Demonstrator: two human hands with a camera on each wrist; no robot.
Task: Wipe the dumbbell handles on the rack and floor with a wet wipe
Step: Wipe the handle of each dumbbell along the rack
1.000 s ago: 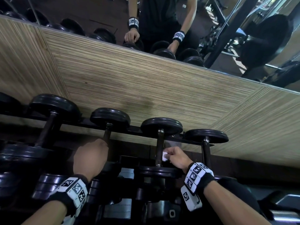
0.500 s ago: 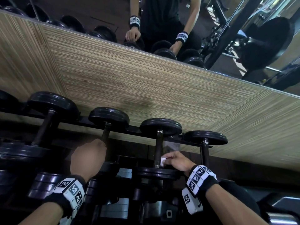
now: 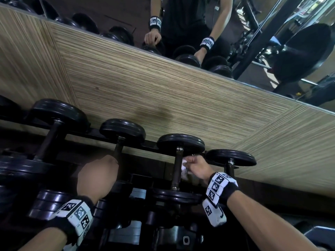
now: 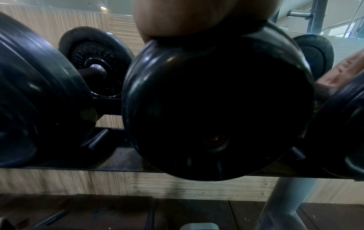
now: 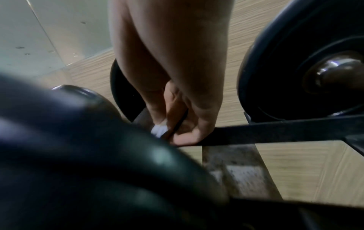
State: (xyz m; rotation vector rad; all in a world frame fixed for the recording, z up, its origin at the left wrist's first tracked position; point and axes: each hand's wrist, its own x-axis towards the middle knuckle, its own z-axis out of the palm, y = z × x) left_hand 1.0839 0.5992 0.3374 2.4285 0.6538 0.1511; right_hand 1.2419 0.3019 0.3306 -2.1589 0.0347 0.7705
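Note:
Black dumbbells lie in a row on a dark rack. My right hand pinches a white wet wipe against the metal handle of the third dumbbell, just below its far head. The right wrist view shows the fingers closed on the wipe at the handle. My left hand is curled round the handle of the second dumbbell; its fingers are hidden. The left wrist view is filled by that dumbbell's near head, with the left hand above it.
A wood-grain wall panel stands right behind the rack, with a mirror above it reflecting the person and gym machines. A larger dumbbell lies at the left and a smaller one at the right. More dumbbells sit on the lower tier.
My right hand has slid the wipe up the third dumbbell's handle toward its far head. The left hand has kept its hold on the second dumbbell.

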